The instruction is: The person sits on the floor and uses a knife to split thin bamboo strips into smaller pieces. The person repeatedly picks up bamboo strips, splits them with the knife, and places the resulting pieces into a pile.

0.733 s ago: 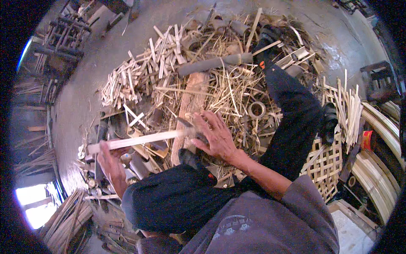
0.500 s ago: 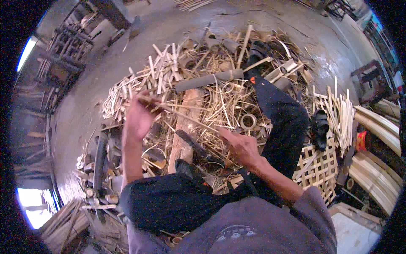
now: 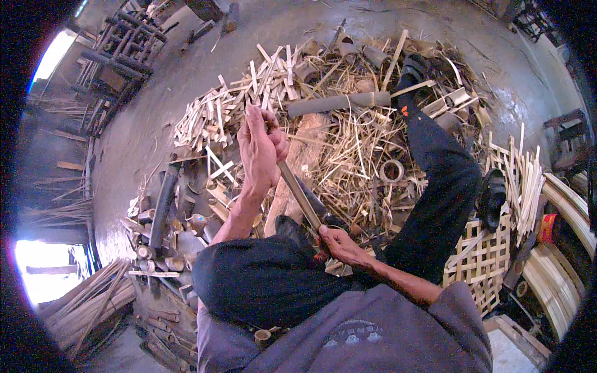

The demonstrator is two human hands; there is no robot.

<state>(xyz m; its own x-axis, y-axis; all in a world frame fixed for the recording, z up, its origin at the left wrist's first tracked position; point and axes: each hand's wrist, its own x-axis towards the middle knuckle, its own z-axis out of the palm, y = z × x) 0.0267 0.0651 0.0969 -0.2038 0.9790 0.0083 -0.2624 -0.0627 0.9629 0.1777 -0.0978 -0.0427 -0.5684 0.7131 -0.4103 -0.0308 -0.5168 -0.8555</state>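
My left hand (image 3: 260, 149) is raised and closed around the upper end of a long bamboo strip (image 3: 298, 194). The strip slants down to my right hand (image 3: 336, 244), which grips a dark-bladed knife (image 3: 317, 208) lying against the strip's lower part, just above my knees. Under both hands a thick wooden chopping block (image 3: 306, 146) lies on the floor amid bamboo shavings. My legs in dark trousers frame the work, the right leg stretched out toward the far side.
A grey bamboo tube (image 3: 339, 102) lies across the far end of the block. A pile of split bamboo slats (image 3: 217, 112) sits at the left, short bamboo rings and offcuts (image 3: 168, 236) near my left knee, a woven lattice panel (image 3: 482, 258) and a sandal (image 3: 494, 196) at the right.
My left hand has lifted the strip from lying flat and low at the left to standing slanted in front of me. My right hand has moved down to the strip's lower end with the knife.
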